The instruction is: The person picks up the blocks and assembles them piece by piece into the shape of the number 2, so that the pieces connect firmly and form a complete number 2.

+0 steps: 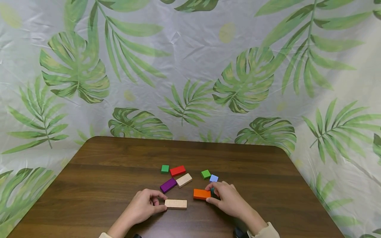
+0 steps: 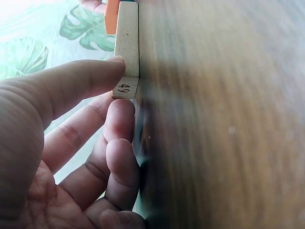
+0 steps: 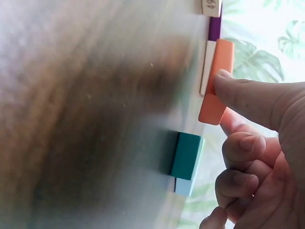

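Note:
My left hand (image 1: 145, 205) pinches the left end of a plain wooden block (image 1: 176, 204) between thumb and fingers, low at the tabletop; the number 49 shows on its end in the left wrist view. To the right, my right hand (image 1: 227, 199) grips an orange block (image 1: 201, 194) by its right end. In the right wrist view the orange block (image 3: 217, 81) is tilted and raised off the table. A teal block (image 3: 186, 155) lies beneath the right hand's fingers, mostly hidden in the head view.
Farther back on the brown table (image 1: 119, 165) lie a purple block (image 1: 168, 185), a second plain wooden block (image 1: 184, 180), a red block (image 1: 177, 171) and a green block (image 1: 165, 169). A lighter green block (image 1: 205, 174) and a light blue block (image 1: 213, 178) lie behind the right hand.

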The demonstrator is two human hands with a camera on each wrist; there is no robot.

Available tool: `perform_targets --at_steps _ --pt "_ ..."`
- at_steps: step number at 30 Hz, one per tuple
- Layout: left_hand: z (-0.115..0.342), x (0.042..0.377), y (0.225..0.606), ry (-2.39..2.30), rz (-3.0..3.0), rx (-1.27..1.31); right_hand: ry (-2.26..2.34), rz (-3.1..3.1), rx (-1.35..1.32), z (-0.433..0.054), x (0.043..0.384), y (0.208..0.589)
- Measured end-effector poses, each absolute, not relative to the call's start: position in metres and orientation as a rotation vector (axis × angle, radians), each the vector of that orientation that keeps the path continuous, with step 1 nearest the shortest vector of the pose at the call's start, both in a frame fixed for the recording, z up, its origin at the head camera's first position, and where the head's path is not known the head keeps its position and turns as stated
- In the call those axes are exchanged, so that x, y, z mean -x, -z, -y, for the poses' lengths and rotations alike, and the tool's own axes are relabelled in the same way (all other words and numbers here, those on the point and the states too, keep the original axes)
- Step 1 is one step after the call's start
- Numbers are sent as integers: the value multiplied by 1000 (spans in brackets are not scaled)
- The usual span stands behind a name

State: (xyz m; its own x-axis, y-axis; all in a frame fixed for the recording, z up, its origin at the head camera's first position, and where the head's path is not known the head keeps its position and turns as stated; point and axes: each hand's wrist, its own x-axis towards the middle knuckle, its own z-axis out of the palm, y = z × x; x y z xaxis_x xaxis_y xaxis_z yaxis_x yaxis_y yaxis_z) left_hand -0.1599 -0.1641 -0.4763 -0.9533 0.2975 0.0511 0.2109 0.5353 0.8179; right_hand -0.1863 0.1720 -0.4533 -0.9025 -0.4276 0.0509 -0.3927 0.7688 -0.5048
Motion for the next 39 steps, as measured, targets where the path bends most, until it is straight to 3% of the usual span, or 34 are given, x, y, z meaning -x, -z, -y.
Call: perform_targets --at_steps 39 --pt "163 159 476 -1398 -2663 -453 823 -2815 789 -158 169 462"
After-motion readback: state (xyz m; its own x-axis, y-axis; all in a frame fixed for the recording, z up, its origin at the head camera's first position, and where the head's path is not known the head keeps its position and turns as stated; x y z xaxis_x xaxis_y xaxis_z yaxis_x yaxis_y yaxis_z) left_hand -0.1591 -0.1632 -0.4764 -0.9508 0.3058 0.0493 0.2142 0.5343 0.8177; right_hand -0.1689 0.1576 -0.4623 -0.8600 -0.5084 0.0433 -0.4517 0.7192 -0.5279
